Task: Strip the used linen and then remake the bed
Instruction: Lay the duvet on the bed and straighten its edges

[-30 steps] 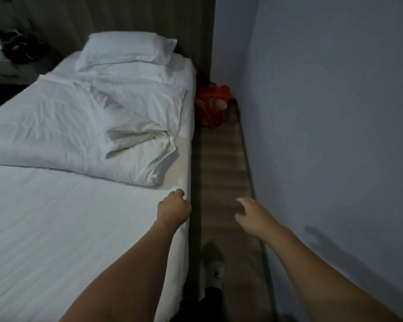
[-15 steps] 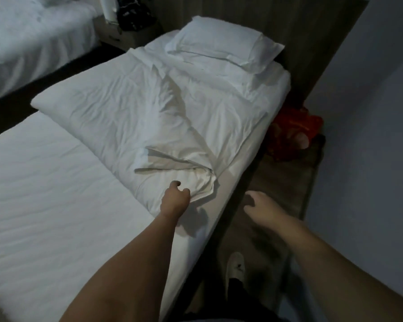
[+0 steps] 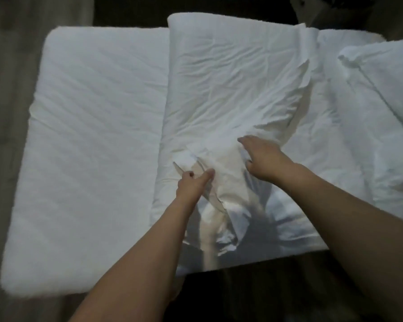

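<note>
While the left hand [image 3: 192,184] pinches a bunched fold of the white duvet [image 3: 230,89] near the bed's [image 3: 91,159] near edge, the right hand [image 3: 262,159] lies on the same rumpled cloth just beside it, fingers spread and relaxed. The duvet lies folded back across the bed's middle, with a pillow [image 3: 386,73] at far right.

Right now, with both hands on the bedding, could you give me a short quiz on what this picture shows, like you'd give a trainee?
1. True or false: the left hand pinches a fold of the folded duvet.
2. Which hand lies flatter on the cloth: A left, B right?
3. Fill in: at the far right of the bed lies a white ____.

Key: 1 true; 2 B; 3 pillow.
</note>
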Demonstrator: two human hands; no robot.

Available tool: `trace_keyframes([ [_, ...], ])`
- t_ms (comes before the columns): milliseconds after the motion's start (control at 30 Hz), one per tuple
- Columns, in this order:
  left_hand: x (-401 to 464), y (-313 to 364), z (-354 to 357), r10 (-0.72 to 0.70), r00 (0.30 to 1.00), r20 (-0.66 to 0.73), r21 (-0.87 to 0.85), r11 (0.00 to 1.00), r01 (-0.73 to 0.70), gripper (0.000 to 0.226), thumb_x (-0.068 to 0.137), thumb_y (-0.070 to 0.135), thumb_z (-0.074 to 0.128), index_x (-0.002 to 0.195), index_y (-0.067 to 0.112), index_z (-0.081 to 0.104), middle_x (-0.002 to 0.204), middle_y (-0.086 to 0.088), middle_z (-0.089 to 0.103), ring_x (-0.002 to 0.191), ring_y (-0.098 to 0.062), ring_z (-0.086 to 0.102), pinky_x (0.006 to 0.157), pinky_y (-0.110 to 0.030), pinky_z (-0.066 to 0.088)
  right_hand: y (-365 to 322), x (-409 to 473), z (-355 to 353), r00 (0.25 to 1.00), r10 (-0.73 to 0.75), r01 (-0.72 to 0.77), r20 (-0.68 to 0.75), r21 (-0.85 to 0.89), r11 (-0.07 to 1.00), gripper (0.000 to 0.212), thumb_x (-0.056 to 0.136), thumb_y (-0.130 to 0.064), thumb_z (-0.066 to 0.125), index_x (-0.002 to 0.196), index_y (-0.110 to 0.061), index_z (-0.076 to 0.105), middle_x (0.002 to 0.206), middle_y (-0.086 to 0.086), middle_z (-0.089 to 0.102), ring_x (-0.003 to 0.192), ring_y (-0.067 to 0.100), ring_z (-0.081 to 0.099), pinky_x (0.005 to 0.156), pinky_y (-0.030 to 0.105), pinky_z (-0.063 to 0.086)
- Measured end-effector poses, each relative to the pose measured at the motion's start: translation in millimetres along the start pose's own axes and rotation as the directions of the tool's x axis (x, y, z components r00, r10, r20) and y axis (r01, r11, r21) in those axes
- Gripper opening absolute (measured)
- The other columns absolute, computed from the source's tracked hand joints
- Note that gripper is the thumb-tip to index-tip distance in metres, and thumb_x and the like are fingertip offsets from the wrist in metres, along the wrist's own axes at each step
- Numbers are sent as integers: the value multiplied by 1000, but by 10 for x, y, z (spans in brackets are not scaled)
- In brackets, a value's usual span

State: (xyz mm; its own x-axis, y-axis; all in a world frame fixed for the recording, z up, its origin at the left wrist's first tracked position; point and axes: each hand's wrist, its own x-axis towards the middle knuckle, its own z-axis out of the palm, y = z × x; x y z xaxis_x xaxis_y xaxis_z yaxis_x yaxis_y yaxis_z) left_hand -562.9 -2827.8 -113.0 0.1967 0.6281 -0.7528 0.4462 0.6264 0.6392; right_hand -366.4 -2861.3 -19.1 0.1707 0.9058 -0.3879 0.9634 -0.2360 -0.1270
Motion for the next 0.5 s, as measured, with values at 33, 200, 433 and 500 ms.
trace_keyframes([
  [33,64,7,90,-18,1000,-16,-22,1000,18,120,47,81,67,143,14,36,144,-7,45,128,-29,48,108,-46,39,48,230,-2,998,-68,68,-2,-56,996,67,89,-15,54,150,-16,26,154,5,32,137,26,36,111,40,30],
  [200,223,-16,433,-7,980,-200,112,993,30,81,58,76,61,116,21,49,119,-2,55,111,-28,54,98,-46,46,106,1189,246,936,-280,336,213,-300,893,97,81,-20,64,154,-25,1,162,3,9,148,24,12,120,47,8],
  [433,323,-183,694,117,949,-291,154,985,-75,23,81,41,60,90,21,64,86,4,67,80,-16,63,67,-30,50,-24,2046,771,765,-214,517,608,-379,768,134,47,-65,79,149,-41,-6,152,3,37,149,32,6,117,60,6],
  [500,226,-164,829,111,916,-385,166,985,-49,16,83,32,60,79,19,51,76,4,59,69,-14,56,55,-28,38,100,2010,839,741,-247,539,624,-334,773,98,48,-65,75,134,-43,34,129,-4,57,138,34,34,112,51,26],
])
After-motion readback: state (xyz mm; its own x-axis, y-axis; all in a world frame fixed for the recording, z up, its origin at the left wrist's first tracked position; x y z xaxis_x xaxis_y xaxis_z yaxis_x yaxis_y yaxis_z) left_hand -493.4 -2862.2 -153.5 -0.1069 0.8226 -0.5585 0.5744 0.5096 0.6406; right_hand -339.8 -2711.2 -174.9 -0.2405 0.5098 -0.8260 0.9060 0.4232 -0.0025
